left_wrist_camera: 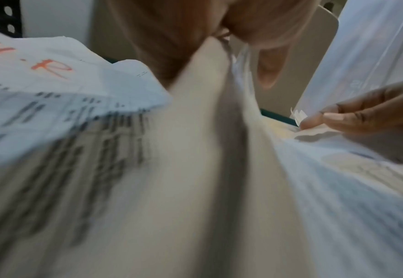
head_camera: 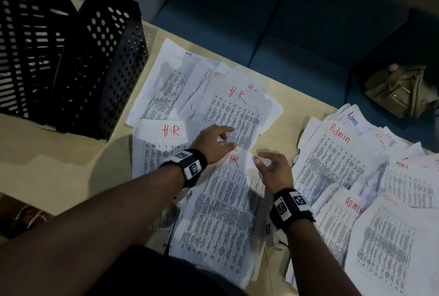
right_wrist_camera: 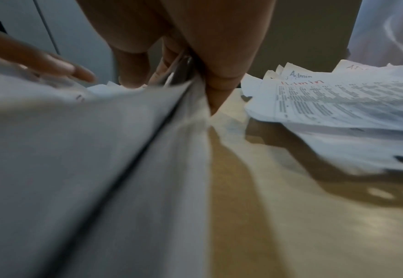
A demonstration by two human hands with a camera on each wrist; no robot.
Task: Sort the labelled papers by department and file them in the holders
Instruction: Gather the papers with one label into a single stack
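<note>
Sheets marked HR in red lie spread over the middle of the table; the nearest HR sheet (head_camera: 223, 200) runs from my lap up to both hands. My left hand (head_camera: 226, 139) pinches its top edge, and the paper rises between finger and thumb in the left wrist view (left_wrist_camera: 217, 43). At the sheet's top right corner my right hand (head_camera: 263, 161) pinches the paper between its fingers (right_wrist_camera: 195, 71). More HR sheets (head_camera: 232, 110) lie just beyond. An Admin pile (head_camera: 332, 158) fans out on the right. Two black perforated holders (head_camera: 102, 58) stand at the back left.
The beige table (head_camera: 59, 153) shows bare to the left of the papers. Behind it is a blue sofa (head_camera: 285, 22) with an olive bag (head_camera: 399, 89) on it. The Admin pile (right_wrist_camera: 338, 97) lies close to the right of my right hand.
</note>
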